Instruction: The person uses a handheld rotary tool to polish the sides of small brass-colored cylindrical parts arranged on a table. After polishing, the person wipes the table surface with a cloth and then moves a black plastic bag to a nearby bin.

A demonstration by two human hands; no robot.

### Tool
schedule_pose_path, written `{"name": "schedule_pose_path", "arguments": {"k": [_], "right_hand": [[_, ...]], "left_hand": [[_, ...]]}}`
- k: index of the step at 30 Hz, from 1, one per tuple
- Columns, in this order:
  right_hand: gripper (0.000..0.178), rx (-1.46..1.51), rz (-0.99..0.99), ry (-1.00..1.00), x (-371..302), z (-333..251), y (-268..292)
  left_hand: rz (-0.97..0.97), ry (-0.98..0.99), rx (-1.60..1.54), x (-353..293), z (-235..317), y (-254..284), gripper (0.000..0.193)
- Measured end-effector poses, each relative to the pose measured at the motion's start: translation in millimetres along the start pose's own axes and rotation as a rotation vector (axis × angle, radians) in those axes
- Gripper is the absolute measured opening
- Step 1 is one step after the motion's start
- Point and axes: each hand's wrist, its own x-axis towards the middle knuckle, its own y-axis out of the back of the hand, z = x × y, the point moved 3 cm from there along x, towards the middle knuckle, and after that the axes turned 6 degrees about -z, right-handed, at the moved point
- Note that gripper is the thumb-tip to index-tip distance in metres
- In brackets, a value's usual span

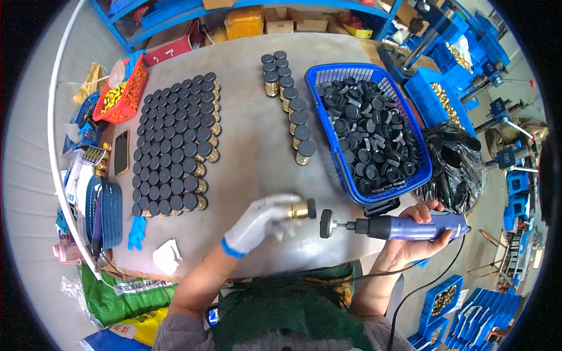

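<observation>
My left hand (257,219), in a white glove with a blue cuff, is closed round a brass fitting (297,210) with a black cap on its right end. Facing that cap, a small gap away, is the black round head of a purple electric screwdriver (404,227). Bare fingers of my right hand (422,228) wrap the screwdriver's body, which lies level. Beyond my hands a short double line of black-capped brass fittings (297,117) stands upright. To the left stands a large block of the same capped fittings (175,140). Loose black caps (369,128) fill a blue basket (336,158).
A phone (121,153) lies left of the block, near a red basket (134,93) of yellow-and-black parts. A white cloth (167,257) and a blue glove (136,233) lie at the near left. The screwdriver's cable (380,273) crosses my right forearm. A black plastic bag (451,164) sits beside the blue basket.
</observation>
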Motion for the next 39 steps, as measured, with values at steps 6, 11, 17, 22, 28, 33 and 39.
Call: {"name": "schedule_pose_path", "arguments": {"k": [6,11,17,22,28,33,39], "right_hand": [[0.045,0.015,0.024,-0.238,-5.6,35.3,-5.7],[0.045,-0.046,-0.06,-0.237,-17.1,48.8,-11.4],[0.045,-0.2,0.074,-0.186,-31.9,57.4,5.7],[0.048,-0.113,0.058,-0.177,-31.5,50.9,4.9],[0.045,-0.074,0.06,-0.11,-14.4,19.4,17.1],[0.042,0.063,0.167,-0.155,-17.1,28.1,19.7],[0.045,-0.076,0.058,-0.153,-21.5,41.8,11.0]], "left_hand": [[-0.089,-0.008,1.023,-44.1,11.6,-33.3,0.029],[0.129,0.105,1.383,-49.0,11.8,-37.6,0.028],[0.259,0.05,1.435,-46.7,5.1,-33.1,0.026],[0.3,-0.178,1.3,-43.6,-5.8,-22.3,0.028],[0.375,-0.338,1.227,-47.9,36.7,-14.5,0.031],[-0.152,0.229,0.261,-52.3,15.2,-6.2,0.027],[0.026,0.08,1.39,-34.5,16.7,-35.2,0.038]]}}
